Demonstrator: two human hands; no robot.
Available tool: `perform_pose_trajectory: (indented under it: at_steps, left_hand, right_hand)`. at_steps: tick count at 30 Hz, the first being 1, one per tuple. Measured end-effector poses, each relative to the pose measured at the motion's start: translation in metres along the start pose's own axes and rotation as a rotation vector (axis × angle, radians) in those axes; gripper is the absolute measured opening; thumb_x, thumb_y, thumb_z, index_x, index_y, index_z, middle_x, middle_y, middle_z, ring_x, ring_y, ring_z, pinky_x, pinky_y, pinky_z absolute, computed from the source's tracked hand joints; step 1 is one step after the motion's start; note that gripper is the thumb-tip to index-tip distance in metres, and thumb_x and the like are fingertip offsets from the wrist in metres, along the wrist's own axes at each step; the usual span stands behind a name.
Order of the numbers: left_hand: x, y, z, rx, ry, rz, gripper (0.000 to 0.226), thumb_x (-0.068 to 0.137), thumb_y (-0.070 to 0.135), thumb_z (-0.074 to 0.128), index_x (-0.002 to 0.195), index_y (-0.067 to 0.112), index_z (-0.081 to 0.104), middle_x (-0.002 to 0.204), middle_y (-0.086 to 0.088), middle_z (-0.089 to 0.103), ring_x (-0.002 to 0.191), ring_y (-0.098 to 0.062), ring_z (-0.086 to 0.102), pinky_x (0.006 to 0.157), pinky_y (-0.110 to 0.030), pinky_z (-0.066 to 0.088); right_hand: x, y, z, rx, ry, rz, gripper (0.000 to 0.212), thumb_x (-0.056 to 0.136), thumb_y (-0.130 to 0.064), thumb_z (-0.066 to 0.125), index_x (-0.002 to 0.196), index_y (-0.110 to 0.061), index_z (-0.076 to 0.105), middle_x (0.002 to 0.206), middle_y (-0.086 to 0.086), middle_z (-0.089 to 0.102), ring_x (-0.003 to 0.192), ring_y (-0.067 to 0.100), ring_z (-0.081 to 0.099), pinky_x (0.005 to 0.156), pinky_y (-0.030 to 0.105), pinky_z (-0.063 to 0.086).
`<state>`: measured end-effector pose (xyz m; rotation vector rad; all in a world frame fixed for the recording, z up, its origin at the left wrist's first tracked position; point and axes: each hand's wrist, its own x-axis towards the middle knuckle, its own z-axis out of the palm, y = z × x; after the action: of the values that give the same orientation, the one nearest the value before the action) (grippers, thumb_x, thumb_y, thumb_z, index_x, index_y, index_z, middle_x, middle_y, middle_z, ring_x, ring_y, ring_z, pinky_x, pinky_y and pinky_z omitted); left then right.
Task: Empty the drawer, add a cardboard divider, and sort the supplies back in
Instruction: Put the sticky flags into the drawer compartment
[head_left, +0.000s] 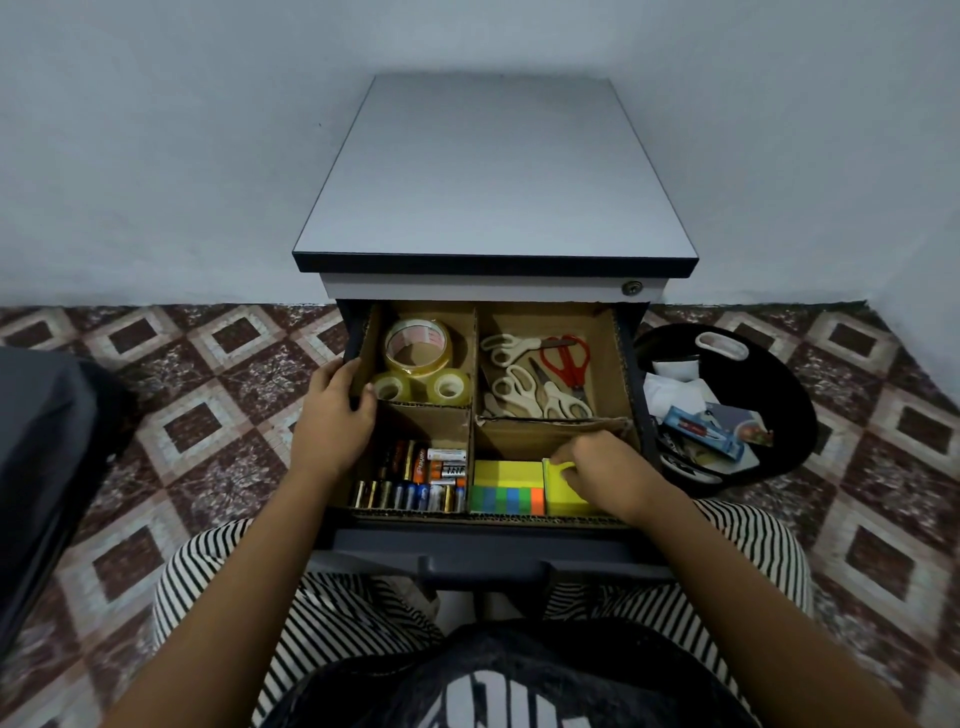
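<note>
**Four bays stocked, sorting nearly closed out**

Your cardboard divider (474, 358) splits the drawer (488, 540) into four bays, all stocked. Emptying and fitting appear done, and only final placement seems left.

- **Far left:** three tape rolls (418, 348), one large and two small.
- **Far right:** scissors (566, 358), one red pair and at least three cream pairs, overlapping.
- **Near left:** batteries (415, 483), packed too tightly to count.
- **Near right:** two yellow sticky pads (506, 473) and one strip of coloured flags (506, 500).

Your left hand (332, 410) curls its fingers over the drawer's left wall. Your right hand (602, 473) pinches the right-hand pad (558, 491), which is in its bay.
</note>
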<state>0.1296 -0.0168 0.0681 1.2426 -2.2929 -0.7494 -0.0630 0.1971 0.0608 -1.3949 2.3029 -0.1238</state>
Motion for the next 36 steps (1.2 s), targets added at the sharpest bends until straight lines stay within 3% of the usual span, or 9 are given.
perform_pose_trajectory:
  at_steps: [5, 9, 12, 15, 17, 22, 26, 30, 36]
  left_hand:
    - [0.003, 0.002, -0.001, 0.027, 0.014, 0.038, 0.044, 0.094, 0.021, 0.051, 0.136, 0.008, 0.046, 0.14, -0.015, 0.04, 0.126, -0.029, 0.042, 0.104, -0.038, 0.037]
    - [0.008, 0.031, 0.002, 0.12, 0.055, 0.329, 0.033, 0.09, 0.014, 0.058, 0.122, 0.008, 0.06, 0.126, -0.014, 0.054, 0.117, -0.03, 0.049, 0.1, -0.048, 0.042]
    - [0.011, 0.08, 0.009, -0.024, -0.124, 0.439, 0.029, 0.094, 0.019, 0.053, 0.121, 0.012, 0.06, 0.12, -0.002, 0.057, 0.11, -0.016, 0.052, 0.094, -0.028, 0.044]
    - [0.025, 0.121, 0.032, -0.099, -0.395, 0.36, 0.029, 0.095, 0.022, 0.051, 0.123, 0.016, 0.059, 0.116, 0.003, 0.06, 0.104, -0.007, 0.053, 0.08, -0.015, 0.042]
    - [0.033, 0.136, 0.052, -0.04, -0.475, 0.341, 0.026, 0.094, 0.018, 0.053, 0.118, 0.012, 0.062, 0.114, -0.004, 0.064, 0.102, -0.013, 0.058, 0.079, -0.019, 0.043]
    - [0.044, 0.138, 0.1, 0.263, -0.686, 0.32, 0.025, 0.093, 0.018, 0.049, 0.108, 0.005, 0.064, 0.11, -0.018, 0.065, 0.102, -0.032, 0.06, 0.081, -0.028, 0.042]
    - [0.047, 0.129, 0.123, 0.465, -0.746, 0.224, 0.043, 0.096, 0.024, 0.043, 0.136, 0.008, 0.044, 0.141, -0.024, 0.038, 0.126, -0.039, 0.04, 0.105, -0.041, 0.036]
    - [0.045, 0.126, 0.128, 0.519, -0.725, 0.214, 0.053, 0.096, 0.024, 0.048, 0.144, 0.011, 0.03, 0.152, -0.022, 0.009, 0.138, -0.042, 0.017, 0.111, -0.047, 0.026]
    - [0.048, 0.122, 0.132, 0.447, -0.721, 0.255, 0.041, 0.095, 0.025, 0.049, 0.132, 0.008, 0.045, 0.134, -0.02, 0.047, 0.118, -0.033, 0.049, 0.093, -0.035, 0.042]
  right_hand:
    - [-0.01, -0.01, -0.026, 0.132, 0.048, -0.03, 0.029, 0.093, -0.015, 0.054, 0.12, -0.012, 0.063, 0.118, 0.007, 0.065, 0.106, 0.017, 0.06, 0.091, 0.024, 0.047]
    - [-0.007, -0.017, -0.065, 0.272, 0.214, -0.017, 0.019, 0.091, -0.014, 0.056, 0.106, -0.01, 0.068, 0.099, 0.006, 0.067, 0.08, 0.007, 0.058, 0.066, 0.011, 0.042]
    - [0.019, -0.013, -0.083, 0.327, 0.324, 0.092, 0.019, 0.09, -0.011, 0.056, 0.103, -0.008, 0.07, 0.097, 0.008, 0.069, 0.088, 0.017, 0.064, 0.078, 0.021, 0.048]
    - [0.048, -0.008, -0.08, 0.281, 0.294, 0.139, 0.018, 0.087, -0.006, 0.057, 0.097, -0.002, 0.071, 0.095, 0.013, 0.07, 0.088, 0.025, 0.066, 0.078, 0.03, 0.049]
    - [0.063, -0.006, -0.072, 0.203, 0.211, 0.145, 0.015, 0.084, -0.004, 0.058, 0.089, 0.0, 0.071, 0.089, 0.016, 0.07, 0.083, 0.03, 0.067, 0.074, 0.035, 0.052]
    - [0.082, -0.003, -0.06, 0.081, 0.12, 0.14, 0.022, 0.09, -0.007, 0.05, 0.104, -0.001, 0.066, 0.104, 0.017, 0.067, 0.096, 0.031, 0.063, 0.086, 0.036, 0.052]
    - [0.086, 0.002, -0.05, 0.042, 0.101, 0.172, 0.023, 0.092, -0.006, 0.045, 0.107, 0.003, 0.061, 0.109, 0.024, 0.063, 0.097, 0.034, 0.062, 0.08, 0.037, 0.05]
    - [0.086, 0.002, -0.04, 0.004, 0.081, 0.233, 0.022, 0.091, 0.0, 0.044, 0.102, 0.007, 0.062, 0.106, 0.025, 0.065, 0.097, 0.036, 0.064, 0.078, 0.04, 0.052]
    - [0.09, 0.003, -0.035, 0.039, 0.115, 0.281, 0.022, 0.093, -0.003, 0.045, 0.102, 0.006, 0.063, 0.109, 0.024, 0.064, 0.1, 0.037, 0.062, 0.08, 0.04, 0.051]
